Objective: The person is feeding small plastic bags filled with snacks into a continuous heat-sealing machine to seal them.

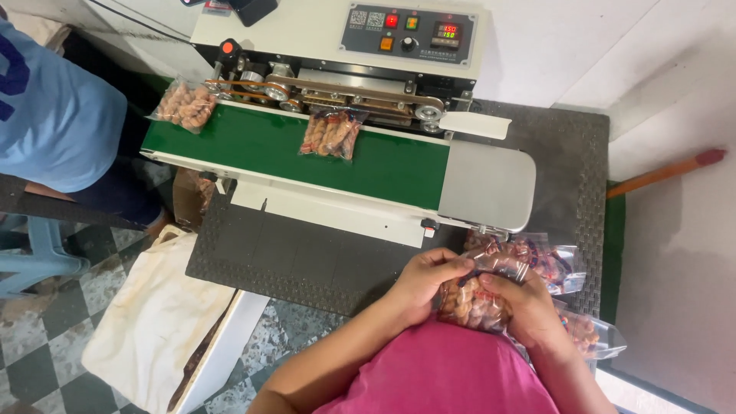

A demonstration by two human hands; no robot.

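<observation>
At the lower centre-right of the frame both hands pinch one clear snack bag [477, 295]: the left hand [424, 282] grips its top edge, the right hand [523, 307] wraps its right side. The bag's long axis runs up-frame toward the grey end [486, 186] of the green conveyor belt [291, 149], just above the hands.

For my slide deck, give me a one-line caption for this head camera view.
Both hands, left and right, hold a clear snack bag beside a sealing machine's green belt carrying two bags.

A cloth bag [153, 322] sits beside a blue stool [38, 257].
</observation>
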